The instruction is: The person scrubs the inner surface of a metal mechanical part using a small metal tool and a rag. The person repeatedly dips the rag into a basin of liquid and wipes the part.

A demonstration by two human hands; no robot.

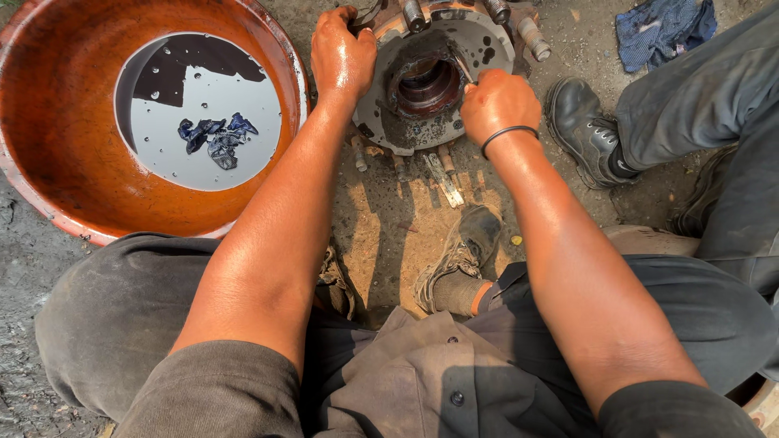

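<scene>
A greasy metal wheel hub [381, 109] with threaded studs lies on the dirt ground ahead of me, its round bore dark with grease. My left hand [342, 53] grips the hub's left rim. My right hand [497, 101], a black band on its wrist, is closed on a thin metal tool [464, 71] whose tip reaches into the bore.
A large orange basin [65, 146] at the left holds dark liquid with a blue rag [213, 136] in it. Another person's black boot [581, 128] and grey trouser leg are at the right. A blue cloth [664, 26] lies top right. My worn shoe [459, 258] rests below the hub.
</scene>
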